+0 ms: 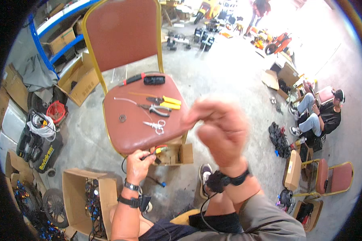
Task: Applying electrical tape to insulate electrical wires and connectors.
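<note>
My left hand (139,164) is closed on a black cable whose end has red and yellow parts, just below the front edge of a red-brown padded chair seat (114,132). Blurred by motion, my right hand (221,129) is raised at the seat's right side, fingers curved, with nothing visible in it. On the seat lie scissors (157,126), grey-handled pliers (157,110), a yellow-handled tool (170,102), a small dark ring (122,118), a black block-shaped item (154,79) and a red-and-black handled tool (134,79). A thin wire is beside the pliers.
Below the seat stands a small cardboard box (185,154). An open carton (75,205) of cables is at lower left, near a black compressor (45,156) and a wheel (55,208). A seated person (325,117) is at right; another stands at the far top.
</note>
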Action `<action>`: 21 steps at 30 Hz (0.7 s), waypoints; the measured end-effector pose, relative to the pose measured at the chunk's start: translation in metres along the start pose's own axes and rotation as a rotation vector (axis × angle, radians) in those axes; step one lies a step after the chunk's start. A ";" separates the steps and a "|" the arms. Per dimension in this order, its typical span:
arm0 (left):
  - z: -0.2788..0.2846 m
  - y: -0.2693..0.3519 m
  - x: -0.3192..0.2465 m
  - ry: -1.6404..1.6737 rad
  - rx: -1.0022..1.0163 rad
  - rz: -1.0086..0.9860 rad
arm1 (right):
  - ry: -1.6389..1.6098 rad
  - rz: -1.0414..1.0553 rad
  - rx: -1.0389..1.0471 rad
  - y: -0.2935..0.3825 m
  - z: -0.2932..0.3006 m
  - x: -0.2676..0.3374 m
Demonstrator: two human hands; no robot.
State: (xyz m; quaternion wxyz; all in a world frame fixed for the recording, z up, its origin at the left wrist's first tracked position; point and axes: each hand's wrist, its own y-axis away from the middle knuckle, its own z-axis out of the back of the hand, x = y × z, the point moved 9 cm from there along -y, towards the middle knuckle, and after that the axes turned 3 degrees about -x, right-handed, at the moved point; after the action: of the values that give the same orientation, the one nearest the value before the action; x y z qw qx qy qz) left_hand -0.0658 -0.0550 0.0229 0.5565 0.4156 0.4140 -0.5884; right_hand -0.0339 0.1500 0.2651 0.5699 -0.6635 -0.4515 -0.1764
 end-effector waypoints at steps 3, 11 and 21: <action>-0.004 0.005 -0.005 0.012 0.030 -0.001 | 0.474 -0.362 -0.064 0.039 0.050 -0.092; 0.023 0.005 -0.011 -0.036 0.053 0.154 | -0.047 0.007 -0.098 -0.029 -0.031 0.020; 0.008 0.015 0.001 -0.082 0.038 0.036 | 0.376 0.262 0.035 -0.014 -0.043 0.065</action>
State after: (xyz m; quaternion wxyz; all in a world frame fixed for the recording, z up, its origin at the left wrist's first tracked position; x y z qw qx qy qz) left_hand -0.0510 -0.0631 0.0243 0.5755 0.4090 0.3722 -0.6025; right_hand 0.0010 0.1360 0.3341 0.6734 -0.6620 -0.2501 -0.2136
